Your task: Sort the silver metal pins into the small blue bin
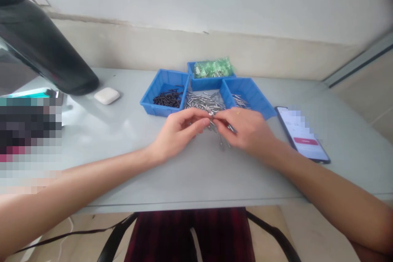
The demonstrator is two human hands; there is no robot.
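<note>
Grey and smooth, the flat table top [190, 180] holds everything here, and the loose heap of shiny silver metal pins [202, 102] in its middle is the spot to find things from. Far to the left of the heap lies a small white rounded case [107, 95]. Just left of the heap sits a blue plastic tray with dark pins [166, 92], so that kind stays apart. The left hand [178, 133] rests right in front of the heap, fingers curled nearly closed, tips pinching one small silver pin [211, 118]. Behind the heap stands a blue plastic tray of green bits [211, 74]. The right hand [245, 129] meets the left one, fingers bent close, pinching the same pin and maybe holding more. Right of the heap is a blue plastic tray with silver pins [247, 96], close enough to reach. Farther right lies a black flat phone [302, 135], screen up.
</note>
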